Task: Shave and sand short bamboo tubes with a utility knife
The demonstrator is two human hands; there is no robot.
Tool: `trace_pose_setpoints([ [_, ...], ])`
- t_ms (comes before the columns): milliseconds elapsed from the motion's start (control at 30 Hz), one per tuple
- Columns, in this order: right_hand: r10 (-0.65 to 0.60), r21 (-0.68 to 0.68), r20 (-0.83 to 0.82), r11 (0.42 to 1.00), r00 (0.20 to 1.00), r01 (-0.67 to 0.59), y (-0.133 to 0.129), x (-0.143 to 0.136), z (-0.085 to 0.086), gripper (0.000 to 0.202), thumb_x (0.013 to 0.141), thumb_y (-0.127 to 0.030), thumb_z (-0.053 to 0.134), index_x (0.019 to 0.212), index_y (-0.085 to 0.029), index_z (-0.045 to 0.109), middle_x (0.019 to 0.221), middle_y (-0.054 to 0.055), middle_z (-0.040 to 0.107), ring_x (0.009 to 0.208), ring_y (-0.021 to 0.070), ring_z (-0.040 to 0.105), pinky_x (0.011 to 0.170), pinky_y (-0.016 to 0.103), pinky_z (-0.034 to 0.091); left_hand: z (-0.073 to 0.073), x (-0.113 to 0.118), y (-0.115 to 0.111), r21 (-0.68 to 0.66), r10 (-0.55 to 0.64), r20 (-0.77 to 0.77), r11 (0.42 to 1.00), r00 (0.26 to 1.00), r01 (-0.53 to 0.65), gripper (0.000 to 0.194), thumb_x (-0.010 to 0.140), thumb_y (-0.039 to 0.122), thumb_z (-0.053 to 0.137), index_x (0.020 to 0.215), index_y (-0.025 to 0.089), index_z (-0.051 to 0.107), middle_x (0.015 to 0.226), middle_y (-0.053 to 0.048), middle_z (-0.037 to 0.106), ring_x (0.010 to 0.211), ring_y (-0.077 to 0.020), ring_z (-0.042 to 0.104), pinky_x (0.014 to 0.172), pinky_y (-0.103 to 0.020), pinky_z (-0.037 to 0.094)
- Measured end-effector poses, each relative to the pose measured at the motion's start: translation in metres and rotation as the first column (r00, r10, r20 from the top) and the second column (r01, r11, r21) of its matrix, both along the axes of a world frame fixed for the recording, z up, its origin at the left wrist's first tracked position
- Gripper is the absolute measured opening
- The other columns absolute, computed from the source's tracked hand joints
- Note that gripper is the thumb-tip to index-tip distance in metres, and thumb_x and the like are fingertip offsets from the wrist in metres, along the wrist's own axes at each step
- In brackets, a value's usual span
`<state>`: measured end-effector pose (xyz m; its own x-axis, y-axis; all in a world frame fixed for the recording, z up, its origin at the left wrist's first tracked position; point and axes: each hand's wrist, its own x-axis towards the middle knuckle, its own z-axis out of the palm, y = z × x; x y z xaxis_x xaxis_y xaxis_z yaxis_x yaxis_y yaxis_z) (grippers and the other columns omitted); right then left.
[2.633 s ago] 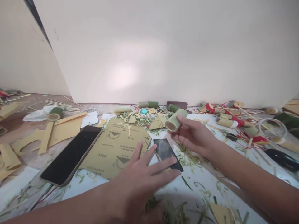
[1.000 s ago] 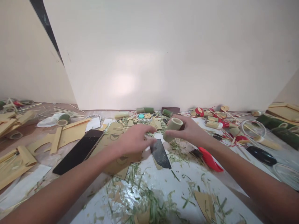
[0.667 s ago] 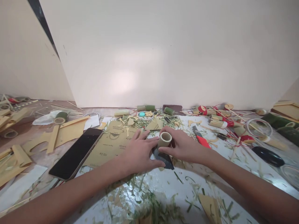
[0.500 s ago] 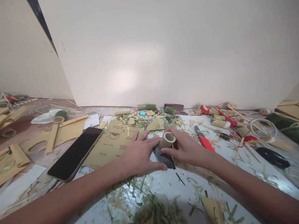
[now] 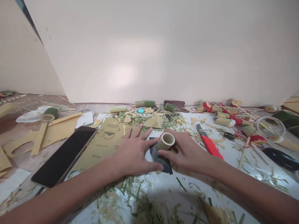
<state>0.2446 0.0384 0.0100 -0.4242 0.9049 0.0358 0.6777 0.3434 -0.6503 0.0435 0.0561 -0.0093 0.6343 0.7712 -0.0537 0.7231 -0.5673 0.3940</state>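
Note:
My right hand [image 5: 181, 151] is closed round a short hollow bamboo tube [image 5: 166, 142], held upright with its open end up. Beneath the tube lies a small dark piece of sandpaper [image 5: 163, 161], and the tube's lower end seems to rest on it. My left hand [image 5: 137, 151] lies flat with fingers spread, its thumb on the dark piece's near part and its other fingers over a larger brown sheet of sandpaper [image 5: 93, 157] with printing on its back. To the right of my right hand is a red-handled utility knife [image 5: 210, 146].
A phone [image 5: 66, 155] lies at the left among cut yellow paper [image 5: 52, 133]. Green bamboo pieces [image 5: 149, 104] and shavings [image 5: 149, 205] are scattered about. At the right are red-wrapped bamboo tubes [image 5: 225, 119], a tape roll [image 5: 271, 127] and a black oval object [image 5: 280, 158]. A pale wall [image 5: 151, 56] rises behind.
The view has shifted slightly, so the phone and papers appear farther left. My right hand still holds the bamboo tube over the dark sandpaper; my left hand stays spread flat.

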Motion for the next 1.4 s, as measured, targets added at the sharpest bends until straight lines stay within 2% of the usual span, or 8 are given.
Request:
trace_pose_setpoints([
  [200, 0.076, -0.044, -0.029, 0.996, 0.997, -0.078, -0.007, -0.006, 0.001, 0.008, 0.079, -0.026, 0.061, 0.084, -0.022, 0.056, 0.072, 0.0, 0.06, 0.063, 0.0162, 0.053, 0.056, 0.03, 0.039, 0.004, -0.005, 0.0, -0.007, -0.032, -0.007, 0.999, 0.999, 0.032, 0.078, 0.064, 0.078, 0.061, 0.132, 0.039, 0.055, 0.159, -0.005, 0.024, 0.145, -0.0455, 0.007, 0.11, -0.072, 0.005],
  [467, 0.123, -0.047, -0.045, 0.991, 0.991, -0.125, -0.009, -0.008, 0.001, 0.008, 0.079, -0.024, 0.062, 0.084, -0.023, 0.057, 0.075, 0.0, 0.061, 0.065, 0.0165, 0.054, 0.058, 0.029, 0.04, 0.003, -0.008, -0.001, 0.005, -0.059, -0.037, 0.998, 0.998, 0.06, 0.086, 0.064, 0.08, 0.058, 0.14, 0.043, 0.044, 0.16, -0.007, 0.021, 0.145, -0.0448, 0.002, 0.109, -0.073, 0.002],
  [633, 0.022, 0.019, -0.007, 1.0, 1.0, -0.022, -0.009, -0.006, 0.0, 0.008, 0.08, -0.027, 0.062, 0.08, -0.022, 0.055, 0.074, 0.001, 0.059, 0.064, 0.0167, 0.053, 0.058, 0.03, 0.04, 0.003, -0.01, -0.001, 0.01, -0.061, -0.037, 0.998, 0.997, 0.061, 0.088, 0.065, 0.083, 0.054, 0.143, 0.046, 0.038, 0.16, -0.006, 0.02, 0.146, -0.0439, 0.001, 0.109, -0.074, 0.002],
  [767, 0.132, -0.057, -0.065, 0.989, 0.989, -0.136, -0.013, -0.008, 0.0, 0.011, 0.079, -0.023, 0.062, 0.088, -0.022, 0.056, 0.08, 0.001, 0.062, 0.068, 0.0164, 0.055, 0.061, 0.029, 0.042, 0.003, -0.011, -0.001, -0.007, -0.071, -0.039, 0.997, 0.997, 0.07, 0.088, 0.064, 0.083, 0.055, 0.142, 0.047, 0.038, 0.16, -0.003, 0.019, 0.146, -0.0446, 0.003, 0.109, -0.074, 0.002],
  [933, 0.024, 0.018, 0.007, 1.0, 1.0, -0.024, -0.011, -0.01, 0.002, 0.005, 0.08, -0.023, 0.06, 0.081, -0.02, 0.055, 0.071, 0.0, 0.057, 0.062, 0.0155, 0.052, 0.057, 0.028, 0.039, 0.004, -0.012, 0.0, -0.032, -0.068, -0.075, 0.997, 0.995, 0.066, 0.088, 0.065, 0.085, 0.051, 0.143, 0.048, 0.036, 0.161, 0.001, 0.016, 0.146, -0.0439, 0.0, 0.111, -0.072, 0.0],
  [1067, 0.131, -0.025, -0.065, 0.991, 0.989, -0.133, -0.012, -0.012, 0.001, 0.01, 0.078, -0.021, 0.062, 0.087, -0.021, 0.055, 0.079, 0.0, 0.062, 0.067, 0.0152, 0.055, 0.06, 0.027, 0.041, 0.005, -0.012, 0.0, -0.024, -0.081, -0.085, 0.997, 0.993, 0.08, 0.087, 0.065, 0.084, 0.052, 0.142, 0.047, 0.038, 0.161, -0.001, 0.016, 0.146, -0.0432, -0.001, 0.111, -0.072, 0.001],
  [1200, 0.057, 0.036, -0.012, 0.998, 0.998, -0.056, -0.01, -0.012, -0.001, 0.005, 0.08, -0.021, 0.06, 0.08, -0.02, 0.055, 0.073, 0.0, 0.059, 0.064, 0.0149, 0.053, 0.058, 0.027, 0.04, 0.003, -0.012, 0.001, -0.01, -0.072, -0.085, 0.997, 0.994, 0.072, 0.088, 0.065, 0.086, 0.049, 0.143, 0.047, 0.036, 0.161, -0.002, 0.016, 0.146, -0.043, -0.001, 0.11, -0.072, 0.0],
  [1400, 0.129, -0.01, -0.047, 0.992, 0.991, -0.129, -0.012, -0.014, -0.001, 0.007, 0.078, -0.022, 0.061, 0.084, -0.02, 0.058, 0.077, 0.001, 0.062, 0.066, 0.0153, 0.055, 0.059, 0.027, 0.042, 0.001, -0.014, 0.001, 0.004, -0.093, -0.067, 0.996, 0.993, 0.093, 0.085, 0.066, 0.087, 0.047, 0.14, 0.047, 0.042, 0.161, -0.001, 0.017, 0.146, -0.0437, 0.0, 0.11, -0.073, -0.001],
])
